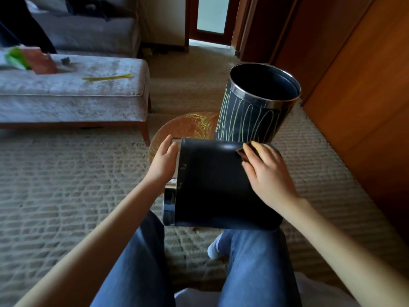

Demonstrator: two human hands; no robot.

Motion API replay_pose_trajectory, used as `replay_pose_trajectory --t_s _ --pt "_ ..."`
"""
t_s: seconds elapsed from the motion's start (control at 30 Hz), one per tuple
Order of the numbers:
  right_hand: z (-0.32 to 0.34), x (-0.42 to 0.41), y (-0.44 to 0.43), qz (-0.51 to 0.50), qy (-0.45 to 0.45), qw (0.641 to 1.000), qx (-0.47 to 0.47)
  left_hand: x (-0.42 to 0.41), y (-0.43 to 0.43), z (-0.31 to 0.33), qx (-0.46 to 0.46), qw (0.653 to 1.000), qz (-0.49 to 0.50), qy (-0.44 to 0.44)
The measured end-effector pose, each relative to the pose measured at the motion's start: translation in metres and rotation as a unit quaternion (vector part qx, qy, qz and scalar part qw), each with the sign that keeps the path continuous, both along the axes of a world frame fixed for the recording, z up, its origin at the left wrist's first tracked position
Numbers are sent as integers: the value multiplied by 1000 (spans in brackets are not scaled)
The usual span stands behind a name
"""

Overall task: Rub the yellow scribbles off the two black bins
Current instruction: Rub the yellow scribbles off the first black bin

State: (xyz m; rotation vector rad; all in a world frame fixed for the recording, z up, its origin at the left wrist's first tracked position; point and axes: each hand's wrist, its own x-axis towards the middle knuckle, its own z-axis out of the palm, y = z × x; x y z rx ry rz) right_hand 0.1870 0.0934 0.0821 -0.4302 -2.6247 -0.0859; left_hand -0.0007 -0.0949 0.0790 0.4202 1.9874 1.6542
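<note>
Beige textured carpet fills the room, with a grey upholstered bench at the left and wooden panelling at the right. 2 black bins are the work. 1 stands tilted on a round wooden stool, its wall covered in yellow scribbles: the upright bin is untouched. The other, the bin on the lap, lies on its side across the person's knees, and the wall facing up looks clean. The left hand wraps the chrome rim to steady it. The right hand presses a small dark and yellow rubbing pad flat near the far edge, fingers spread over it. Judged risk: hard strokes could roll the lying bin off the knees, or knock the leaning bin from the stool just beyond.
</note>
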Motion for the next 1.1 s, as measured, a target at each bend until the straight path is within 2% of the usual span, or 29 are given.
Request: replay_pose_trajectory --t_s 0.07,0.13,0.27,0.33,0.4,0.5,0.57,0.67,0.73,0.87,1.1 --pt "9 -10 10 -1 -21 999 -45 7 -3 1 17 1000 15 5" --pt "24 -31 16 -40 -88 988 -118 13 -8 -2 31 999 18 15" --pt "40 -101 0 -75 -237 938 -242 21 -18 -9 49 998 19 35" --pt "41 -134 -24 -35 -253 922 -292 22 -18 -10 53 998 21 36" --pt "40 -150 -44 8 -237 921 -310 20 -15 -7 56 998 25 30" --pt "37 -135 -58 69 -194 946 -250 16 -9 -5 61 998 27 21" --pt "31 -113 -65 121 -130 966 -189 16 -6 -4 61 997 34 20" --pt "18 -87 -80 169 -57 977 -120 13 -5 -3 61 997 40 9" --pt "8 -70 -90 187 -38 979 -74 10 -6 -4 69 997 35 -6" --pt "-8 -36 -106 243 0 970 -12 10 -8 -2 66 997 28 -25" --pt "-17 3 -93 334 -68 929 143 7 -8 -4 5 1000 21 5"
